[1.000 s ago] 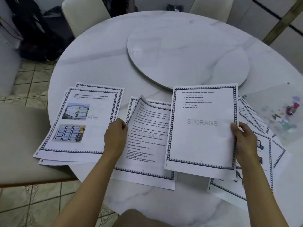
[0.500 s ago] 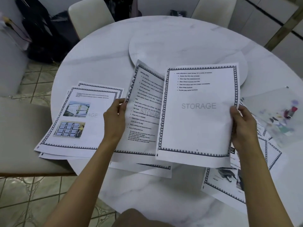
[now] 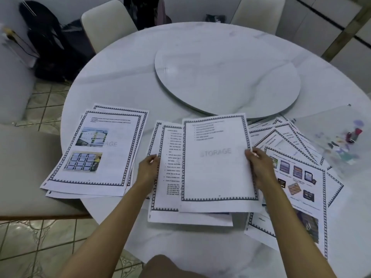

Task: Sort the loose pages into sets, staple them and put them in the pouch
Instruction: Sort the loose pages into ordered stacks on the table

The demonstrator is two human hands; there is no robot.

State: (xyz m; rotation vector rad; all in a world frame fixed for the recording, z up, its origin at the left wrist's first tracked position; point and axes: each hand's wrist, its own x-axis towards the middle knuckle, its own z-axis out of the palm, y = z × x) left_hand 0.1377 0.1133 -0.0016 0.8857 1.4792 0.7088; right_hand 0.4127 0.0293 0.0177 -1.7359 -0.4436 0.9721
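A round white marble-patterned table (image 3: 120,81) fills most of the frame. A round turntable (image 3: 226,77) of the same pale stone sits at its centre, in the upper middle of the picture. Two cream upholstered chairs stand at the far side: one chair (image 3: 106,23) at upper left, another chair (image 3: 259,13) at upper right. A padded bench seat (image 3: 26,169) runs along the left edge. Dark bags (image 3: 48,47) are heaped on the floor at upper left. The tiled floor (image 3: 30,243), with a patterned finish, shows at lower left.
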